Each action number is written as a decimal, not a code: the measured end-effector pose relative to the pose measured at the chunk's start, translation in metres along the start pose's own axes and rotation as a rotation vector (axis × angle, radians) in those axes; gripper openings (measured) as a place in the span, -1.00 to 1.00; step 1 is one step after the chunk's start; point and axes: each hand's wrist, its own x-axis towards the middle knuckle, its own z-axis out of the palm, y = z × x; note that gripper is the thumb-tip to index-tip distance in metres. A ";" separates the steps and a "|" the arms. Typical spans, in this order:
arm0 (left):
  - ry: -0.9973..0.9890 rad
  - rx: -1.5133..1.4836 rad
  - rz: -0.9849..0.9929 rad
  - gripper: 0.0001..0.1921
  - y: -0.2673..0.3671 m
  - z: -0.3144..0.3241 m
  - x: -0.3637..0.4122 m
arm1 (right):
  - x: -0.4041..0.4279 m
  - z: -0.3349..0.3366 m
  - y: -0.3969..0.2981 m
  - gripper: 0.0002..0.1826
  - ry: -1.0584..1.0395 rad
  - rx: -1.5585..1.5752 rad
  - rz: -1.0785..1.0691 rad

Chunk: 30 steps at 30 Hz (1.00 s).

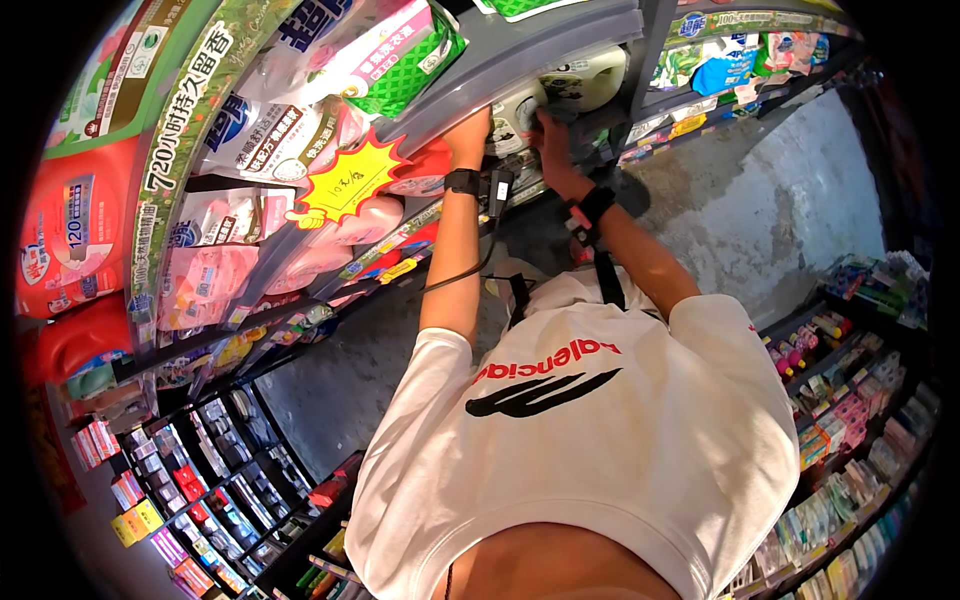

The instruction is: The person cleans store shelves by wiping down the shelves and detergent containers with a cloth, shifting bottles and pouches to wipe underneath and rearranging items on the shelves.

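Observation:
Both hands reach into a grey store shelf at the top of the view. My left hand (470, 136) is at the left side of a pale detergent bottle (514, 120); its fingertips are hidden. My right hand (551, 146) is at the bottle's right side, partly in shadow, and its exact hold cannot be made out. Behind and to the right stands another pale bottle with a handle (600, 77). Red bottles (424, 169) stand just left of my left wrist, behind a yellow starburst price sign (352, 180). Both wrists wear black straps, the left one with a small device.
Detergent pouches (285, 139) and large red bottles (75, 225) fill the shelves at left. The shelf edge (525, 37) runs over my hands. Grey floor (780, 172) shows at right. More stocked shelves (847, 390) stand at lower right. A cable (480, 262) hangs from my left wrist.

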 end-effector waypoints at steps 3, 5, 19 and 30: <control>-0.030 -0.120 -0.103 -0.61 0.011 -0.005 -0.002 | -0.003 -0.013 -0.006 -0.74 -0.210 0.111 -0.115; -0.047 -0.112 -0.097 -0.60 0.022 -0.007 0.001 | 0.002 -0.025 -0.007 -0.77 -0.225 -0.155 -0.246; -0.053 -0.064 -0.017 -0.58 0.012 -0.009 0.000 | -0.026 0.025 -0.047 -0.60 -0.352 -0.015 0.121; -0.041 -0.110 -0.005 -0.58 0.028 -0.017 0.006 | 0.025 -0.012 -0.015 -0.46 -0.488 -0.590 -0.093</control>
